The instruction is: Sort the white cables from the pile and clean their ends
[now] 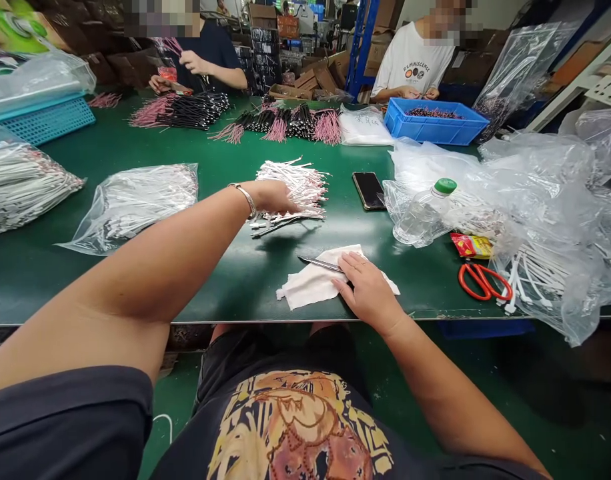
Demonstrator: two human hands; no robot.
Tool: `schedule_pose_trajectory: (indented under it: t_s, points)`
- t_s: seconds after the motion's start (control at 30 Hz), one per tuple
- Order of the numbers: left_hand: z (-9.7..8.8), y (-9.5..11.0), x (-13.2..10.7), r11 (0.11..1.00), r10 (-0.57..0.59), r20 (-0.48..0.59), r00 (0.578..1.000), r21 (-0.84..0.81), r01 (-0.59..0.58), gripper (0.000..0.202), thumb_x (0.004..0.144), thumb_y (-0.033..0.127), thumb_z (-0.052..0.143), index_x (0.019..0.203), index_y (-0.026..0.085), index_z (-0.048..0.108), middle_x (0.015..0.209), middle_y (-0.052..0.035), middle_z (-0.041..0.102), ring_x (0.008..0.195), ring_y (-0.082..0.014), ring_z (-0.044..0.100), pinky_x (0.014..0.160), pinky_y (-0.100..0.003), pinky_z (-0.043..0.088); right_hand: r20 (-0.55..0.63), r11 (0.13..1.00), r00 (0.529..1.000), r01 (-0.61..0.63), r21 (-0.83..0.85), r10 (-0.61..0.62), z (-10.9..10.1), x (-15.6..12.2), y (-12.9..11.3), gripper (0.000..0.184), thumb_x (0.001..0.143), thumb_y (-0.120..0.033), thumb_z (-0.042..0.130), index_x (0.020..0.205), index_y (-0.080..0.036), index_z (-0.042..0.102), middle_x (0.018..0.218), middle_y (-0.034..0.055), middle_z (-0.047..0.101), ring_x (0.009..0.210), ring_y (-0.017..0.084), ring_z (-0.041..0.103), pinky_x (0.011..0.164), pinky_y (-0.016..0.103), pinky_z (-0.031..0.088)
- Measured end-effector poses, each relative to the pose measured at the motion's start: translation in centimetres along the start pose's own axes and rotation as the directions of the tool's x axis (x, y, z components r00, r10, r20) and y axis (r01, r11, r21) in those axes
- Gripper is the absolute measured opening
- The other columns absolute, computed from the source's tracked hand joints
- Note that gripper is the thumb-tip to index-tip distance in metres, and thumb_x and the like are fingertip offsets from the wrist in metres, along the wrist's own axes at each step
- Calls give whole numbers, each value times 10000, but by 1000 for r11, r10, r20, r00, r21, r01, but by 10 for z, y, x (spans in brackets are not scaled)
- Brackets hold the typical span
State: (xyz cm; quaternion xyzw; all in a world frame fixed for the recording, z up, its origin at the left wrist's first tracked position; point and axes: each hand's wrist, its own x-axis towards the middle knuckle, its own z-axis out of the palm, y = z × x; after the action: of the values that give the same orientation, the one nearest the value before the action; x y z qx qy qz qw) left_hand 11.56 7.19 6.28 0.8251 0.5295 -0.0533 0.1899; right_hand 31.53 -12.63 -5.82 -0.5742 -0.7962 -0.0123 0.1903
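Observation:
My left hand [275,197] reaches across to a loose pile of thin white cable leads [308,180] on the green table. Its fingers point down into the near side of the pile, and their tips are hard to make out. A few dark grey strands [273,230] lie along the pile's front edge. Closer to me, my right hand [368,290] lies with fingers stretched out on a crumpled white cloth [305,287]. A slim, pointed metal tool [319,264] rests on the cloth, its right end running under those fingers.
Bags of white leads [145,197] stand left. To the right are a phone [369,191], a green-capped bottle [425,213], red-handled scissors [484,281] and plastic bags [550,180]. Pink-and-black wire bundles [195,110] and a blue bin [435,131] lie across, before two people.

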Motion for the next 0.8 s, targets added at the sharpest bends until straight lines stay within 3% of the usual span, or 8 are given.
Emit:
schedule_pose_trajectory:
  t_s: [0.1,0.17,0.23,0.33,0.43,0.53,0.63,0.8]
  points:
    - [5,-11,2,953,75,187,980,-301,-16,313,654,471,639,627,159,642,626,-57,622,602,-180,569,632,-296,411,14,998,1000,16,-62,-16,-5,8,-10,434,929,-356,421,1230,-73,555,1302,158,547,1258,305,445,1050,473,326]
    - [10,-18,6,902,87,226,970,-432,19,315,637,452,668,541,163,589,553,-47,576,513,-160,525,571,-300,392,44,991,993,114,-68,-111,-8,24,-21,396,945,-306,381,1225,-86,554,1316,149,537,1249,293,453,1009,447,369]
    - [13,-22,8,900,47,209,977,-433,49,377,601,485,702,478,164,546,494,-44,529,452,-150,481,520,-303,362,86,970,968,241,-39,-237,-9,48,-33,381,953,-271,348,1227,-94,546,1337,145,517,1258,281,440,959,426,413]
    - [14,-23,0,898,15,80,997,-440,22,430,576,545,713,474,171,524,467,-36,500,413,-137,437,468,-287,309,128,971,962,239,25,-240,-5,87,-43,367,927,-235,404,1222,-66,541,1351,179,491,1254,304,438,954,453,418]
    - [18,-22,-24,803,76,-147,986,-578,-148,390,675,511,648,533,181,495,476,4,457,422,-106,394,451,-254,277,88,965,993,57,256,-82,0,111,-49,420,898,-217,450,1279,-46,490,1360,192,477,1274,291,429,1040,451,357]
    - [33,-21,-53,730,132,-348,928,-599,-328,320,756,421,586,583,173,481,501,34,418,455,-84,360,457,-226,274,21,739,987,-132,660,158,5,116,-57,552,908,-308,435,1403,-89,328,1406,165,430,1284,234,435,1043,396,381]
    - [56,-19,-74,683,137,-425,895,-614,-396,228,749,351,588,650,155,529,547,29,457,509,-93,412,494,-221,336,-71,527,975,-52,848,211,5,115,-73,721,877,-348,486,1470,-136,136,1459,132,358,1322,212,386,1033,368,399]
    - [80,-18,-87,497,129,-505,854,-712,-496,193,728,326,617,784,143,596,747,-19,599,693,-136,528,657,-259,440,-145,568,983,54,821,116,-3,116,-101,759,842,-264,532,1478,-197,124,1436,79,409,1300,199,415,1088,368,334]
